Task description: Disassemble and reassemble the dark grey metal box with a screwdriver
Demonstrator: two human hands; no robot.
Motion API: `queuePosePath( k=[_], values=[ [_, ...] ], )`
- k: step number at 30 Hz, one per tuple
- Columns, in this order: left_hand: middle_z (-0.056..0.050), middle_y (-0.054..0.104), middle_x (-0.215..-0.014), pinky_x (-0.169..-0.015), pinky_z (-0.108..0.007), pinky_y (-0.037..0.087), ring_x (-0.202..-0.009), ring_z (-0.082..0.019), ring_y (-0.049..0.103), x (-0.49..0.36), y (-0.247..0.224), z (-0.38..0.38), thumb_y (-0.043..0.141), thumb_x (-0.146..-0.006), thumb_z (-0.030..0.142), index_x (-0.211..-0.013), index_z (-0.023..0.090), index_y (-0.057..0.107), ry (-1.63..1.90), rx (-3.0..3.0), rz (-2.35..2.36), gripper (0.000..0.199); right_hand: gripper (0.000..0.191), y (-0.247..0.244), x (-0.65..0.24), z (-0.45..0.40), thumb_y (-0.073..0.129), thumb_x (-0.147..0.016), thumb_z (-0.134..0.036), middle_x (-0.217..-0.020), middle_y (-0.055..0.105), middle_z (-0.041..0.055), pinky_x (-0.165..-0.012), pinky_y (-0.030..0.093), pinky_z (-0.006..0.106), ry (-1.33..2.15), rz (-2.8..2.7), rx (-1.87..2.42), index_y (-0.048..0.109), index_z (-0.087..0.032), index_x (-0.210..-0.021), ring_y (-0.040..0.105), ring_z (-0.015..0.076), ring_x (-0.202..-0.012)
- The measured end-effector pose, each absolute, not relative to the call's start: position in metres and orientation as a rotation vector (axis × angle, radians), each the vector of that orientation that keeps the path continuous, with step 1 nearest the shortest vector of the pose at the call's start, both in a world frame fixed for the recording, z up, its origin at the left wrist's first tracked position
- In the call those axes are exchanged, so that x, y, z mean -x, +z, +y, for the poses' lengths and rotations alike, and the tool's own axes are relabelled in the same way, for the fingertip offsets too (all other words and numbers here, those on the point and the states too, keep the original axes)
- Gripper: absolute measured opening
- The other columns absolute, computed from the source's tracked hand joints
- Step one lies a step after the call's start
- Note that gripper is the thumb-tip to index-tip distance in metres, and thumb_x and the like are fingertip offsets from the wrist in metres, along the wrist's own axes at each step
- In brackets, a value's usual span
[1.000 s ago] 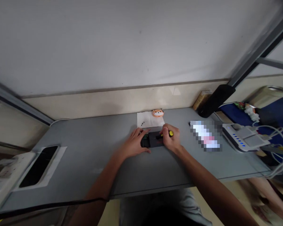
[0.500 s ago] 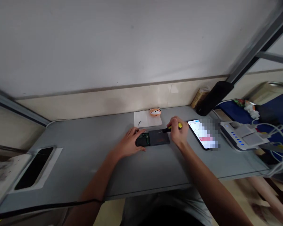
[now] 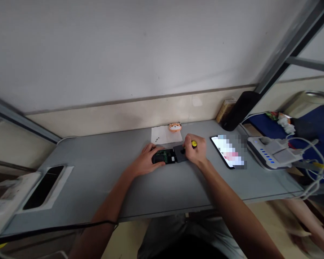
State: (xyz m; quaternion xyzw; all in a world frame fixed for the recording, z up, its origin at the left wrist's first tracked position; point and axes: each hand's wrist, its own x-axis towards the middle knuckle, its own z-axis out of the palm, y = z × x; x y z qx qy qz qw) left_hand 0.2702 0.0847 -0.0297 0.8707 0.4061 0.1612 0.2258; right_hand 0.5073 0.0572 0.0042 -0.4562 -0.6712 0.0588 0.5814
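A flat black electronic device (image 3: 169, 157) with a green circuit board lies on the grey desk. Its dark grey cover (image 3: 179, 155) sits shifted to the right, so much of the board is bare. My left hand (image 3: 143, 162) grips the device's left end between thumb and fingers. Closed in a fist, my right hand (image 3: 198, 149) holds a screwdriver (image 3: 194, 144) with a yellow-ended handle against the cover; its tip is hidden. Just behind lies a white paper (image 3: 162, 136) with several tiny dark screws (image 3: 157, 139) and an orange animal-faced case (image 3: 175, 127).
To the right lie a lit phone (image 3: 226, 153) and a white power strip (image 3: 270, 153) with plugs and cables. A black cylinder (image 3: 240, 110) and a small box (image 3: 223, 109) stand by the wall. Another phone (image 3: 44, 187) rests at left. A person's leg (image 3: 305, 216) shows at lower right.
The cover has slid right relative to the device, and more of the circuit board shows. My right hand has closed further around the screwdriver. The view has shifted slightly.
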Motion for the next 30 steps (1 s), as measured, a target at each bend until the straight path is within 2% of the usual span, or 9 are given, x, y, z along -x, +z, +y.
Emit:
queuePosePath(
  k=[3,8,12,17,20,23,27,30],
  values=[
    [-0.007,0.052,-0.118,-0.113,-0.049,0.045,-0.120,-0.028,0.055,-0.272,-0.030,0.083,0.073,-0.088,0.038,-0.137,0.031,0.059,0.462,-2.410,1.134,0.051,0.048,0.005,-0.510,0.057,0.042,-0.099,-0.038,-0.048,0.041,-0.0022,-0.053,0.029,0.031,0.176,-1.482,1.124,0.039,-0.024,-0.054,0.040,0.0132,-0.047],
    [-0.009,0.051,-0.132,-0.116,-0.053,0.040,-0.128,-0.031,0.052,-0.280,-0.033,0.077,0.073,-0.089,0.038,-0.137,0.032,0.060,0.493,-2.464,1.141,0.050,0.048,-0.001,-0.501,0.056,0.040,-0.099,-0.044,-0.051,0.047,-0.0009,-0.053,0.033,0.031,0.252,-1.439,1.124,0.045,-0.024,-0.057,0.043,0.0141,-0.050],
    [-0.011,0.055,-0.136,-0.118,-0.053,0.038,-0.132,-0.032,0.051,-0.284,-0.033,0.074,0.071,-0.091,0.034,-0.135,0.027,0.061,0.483,-2.500,1.117,0.046,0.045,-0.009,-0.497,0.058,0.045,-0.098,-0.041,-0.053,0.047,-0.0011,-0.056,0.034,0.030,0.239,-1.524,1.113,0.040,-0.024,-0.056,0.044,0.0135,-0.053],
    [-0.010,0.062,-0.132,-0.115,-0.049,0.040,-0.130,-0.029,0.055,-0.283,-0.032,0.075,0.069,-0.092,0.029,-0.122,0.024,0.064,0.522,-2.525,1.047,0.031,0.042,-0.009,-0.499,0.059,0.045,-0.098,-0.036,-0.053,0.045,-0.0025,-0.055,0.032,0.029,0.265,-1.527,1.147,0.040,-0.024,-0.058,0.043,0.0125,-0.051],
    [-0.009,0.063,-0.132,-0.113,-0.050,0.041,-0.127,-0.029,0.057,-0.283,-0.033,0.075,0.068,-0.092,0.030,-0.121,0.025,0.065,0.508,-2.555,1.018,0.029,0.032,-0.007,-0.498,0.059,0.052,-0.096,-0.037,-0.057,0.049,-0.0037,-0.056,0.034,0.029,0.317,-1.494,1.157,0.046,-0.024,-0.068,0.044,0.0123,-0.054],
    [-0.008,0.063,-0.134,-0.112,-0.050,0.042,-0.128,-0.029,0.057,-0.283,-0.035,0.076,0.068,-0.093,0.031,-0.123,0.026,0.065,0.470,-2.578,1.006,0.030,0.017,-0.010,-0.494,0.059,0.061,-0.092,-0.038,-0.065,0.053,-0.0049,-0.057,0.038,0.028,0.346,-1.414,1.119,0.050,-0.025,-0.088,0.047,0.0131,-0.058],
    [-0.007,0.062,-0.137,-0.113,-0.049,0.041,-0.129,-0.028,0.056,-0.282,-0.036,0.076,0.067,-0.094,0.033,-0.125,0.028,0.065,0.441,-2.578,1.007,0.031,0.023,-0.016,-0.490,0.062,0.068,-0.090,-0.036,-0.074,0.055,-0.0044,-0.061,0.043,0.029,0.385,-1.331,1.050,0.048,-0.027,-0.098,0.051,0.0139,-0.064],
    [-0.006,0.061,-0.139,-0.114,-0.050,0.041,-0.129,-0.028,0.055,-0.282,-0.037,0.075,0.067,-0.094,0.033,-0.126,0.030,0.065,0.444,-2.566,1.009,0.032,0.018,-0.014,-0.489,0.061,0.063,-0.095,-0.041,-0.083,0.061,-0.0002,-0.068,0.048,0.032,0.486,-1.344,1.009,0.053,-0.027,-0.100,0.057,0.0158,-0.072]
  ],
)
